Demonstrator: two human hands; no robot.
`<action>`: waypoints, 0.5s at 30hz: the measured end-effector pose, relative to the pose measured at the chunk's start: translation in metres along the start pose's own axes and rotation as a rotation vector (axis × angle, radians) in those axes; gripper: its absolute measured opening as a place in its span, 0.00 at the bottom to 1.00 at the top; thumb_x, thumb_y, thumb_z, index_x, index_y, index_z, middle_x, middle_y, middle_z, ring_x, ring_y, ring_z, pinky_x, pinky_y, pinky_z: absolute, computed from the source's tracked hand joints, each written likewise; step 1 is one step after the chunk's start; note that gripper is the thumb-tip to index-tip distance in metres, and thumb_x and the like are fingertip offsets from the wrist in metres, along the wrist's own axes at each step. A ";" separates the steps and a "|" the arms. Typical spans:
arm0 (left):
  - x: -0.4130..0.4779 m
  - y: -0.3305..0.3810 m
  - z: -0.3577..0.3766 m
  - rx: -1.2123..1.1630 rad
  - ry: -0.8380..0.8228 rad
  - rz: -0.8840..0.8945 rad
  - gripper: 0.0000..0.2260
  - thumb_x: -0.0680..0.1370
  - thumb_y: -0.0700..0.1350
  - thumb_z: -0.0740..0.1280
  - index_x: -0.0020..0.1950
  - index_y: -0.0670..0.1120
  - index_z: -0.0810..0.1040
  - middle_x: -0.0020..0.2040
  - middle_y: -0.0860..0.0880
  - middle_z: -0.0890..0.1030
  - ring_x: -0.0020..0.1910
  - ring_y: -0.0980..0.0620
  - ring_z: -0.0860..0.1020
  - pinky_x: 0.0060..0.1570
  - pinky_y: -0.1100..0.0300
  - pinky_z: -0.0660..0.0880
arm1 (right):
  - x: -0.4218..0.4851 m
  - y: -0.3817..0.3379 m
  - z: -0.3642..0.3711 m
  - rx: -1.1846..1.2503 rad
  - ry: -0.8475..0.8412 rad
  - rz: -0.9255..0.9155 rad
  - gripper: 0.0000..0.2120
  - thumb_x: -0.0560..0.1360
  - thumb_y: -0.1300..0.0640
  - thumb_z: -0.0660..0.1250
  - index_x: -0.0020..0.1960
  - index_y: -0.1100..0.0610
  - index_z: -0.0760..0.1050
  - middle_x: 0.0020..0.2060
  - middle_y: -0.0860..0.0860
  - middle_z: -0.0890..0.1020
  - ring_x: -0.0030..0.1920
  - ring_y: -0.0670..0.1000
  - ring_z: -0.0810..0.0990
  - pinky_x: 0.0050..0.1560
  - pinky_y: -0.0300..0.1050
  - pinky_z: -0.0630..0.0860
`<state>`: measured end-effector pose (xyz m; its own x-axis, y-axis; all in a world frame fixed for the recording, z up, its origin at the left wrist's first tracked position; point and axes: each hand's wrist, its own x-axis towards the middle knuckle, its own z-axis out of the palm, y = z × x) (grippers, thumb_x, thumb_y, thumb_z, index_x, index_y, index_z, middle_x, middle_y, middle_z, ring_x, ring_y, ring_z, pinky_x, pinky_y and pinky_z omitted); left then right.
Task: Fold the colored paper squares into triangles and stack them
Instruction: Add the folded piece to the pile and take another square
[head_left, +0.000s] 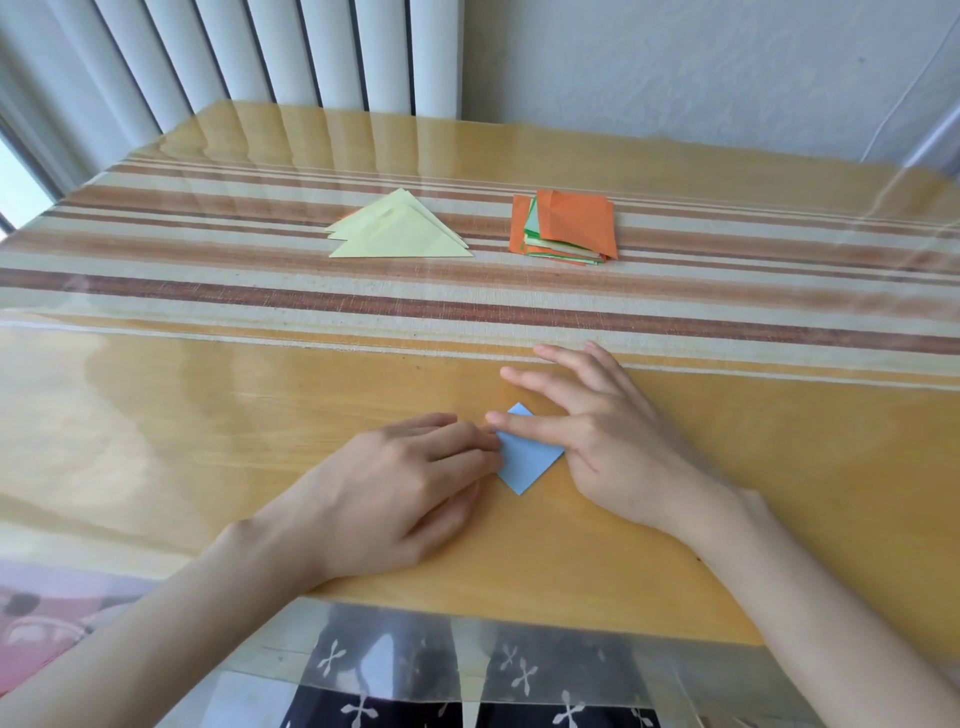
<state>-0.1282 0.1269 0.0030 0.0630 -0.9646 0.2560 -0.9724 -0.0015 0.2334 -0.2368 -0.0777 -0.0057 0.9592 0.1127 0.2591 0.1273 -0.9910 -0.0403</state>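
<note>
A light blue paper piece (527, 460) lies on the table near me, turned like a diamond. My left hand (410, 483) rests over its left corner, fingertips on the paper's edge. My right hand (592, 426) lies to its right, index finger stretched flat across the upper part, pressing it down. Further back, a pile of pale yellow folded triangles (400, 231) lies at centre left. A stack of unfolded squares (566, 228), orange on top with green edges showing, sits at centre right.
The table (208, 415) has a striped orange and cream cloth under a clear plastic cover. White vertical blinds (285, 52) hang behind the far edge. The table's near edge runs just under my wrists.
</note>
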 end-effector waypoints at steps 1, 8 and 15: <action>-0.001 0.000 -0.001 0.009 -0.002 0.004 0.14 0.78 0.42 0.59 0.58 0.40 0.80 0.56 0.46 0.81 0.52 0.47 0.80 0.63 0.63 0.67 | 0.000 0.001 0.001 -0.007 -0.001 0.014 0.34 0.69 0.66 0.45 0.63 0.43 0.77 0.67 0.50 0.74 0.70 0.55 0.62 0.72 0.58 0.54; -0.002 0.000 -0.001 0.020 0.020 0.013 0.14 0.77 0.42 0.59 0.56 0.40 0.81 0.55 0.45 0.82 0.52 0.48 0.79 0.60 0.60 0.71 | -0.005 0.006 0.000 -0.072 0.088 0.117 0.29 0.68 0.67 0.52 0.59 0.46 0.80 0.66 0.52 0.76 0.67 0.59 0.68 0.70 0.61 0.53; 0.000 -0.007 0.001 -0.288 0.070 -0.124 0.19 0.77 0.54 0.63 0.66 0.49 0.72 0.63 0.57 0.72 0.56 0.58 0.76 0.55 0.64 0.72 | -0.014 0.001 -0.017 0.532 0.030 0.128 0.24 0.75 0.44 0.62 0.68 0.52 0.73 0.65 0.45 0.75 0.68 0.46 0.67 0.70 0.40 0.60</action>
<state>-0.1217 0.1271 0.0008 0.2022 -0.9413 0.2704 -0.8535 -0.0340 0.5199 -0.2545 -0.0818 0.0069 0.9688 -0.0158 0.2473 0.1278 -0.8231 -0.5534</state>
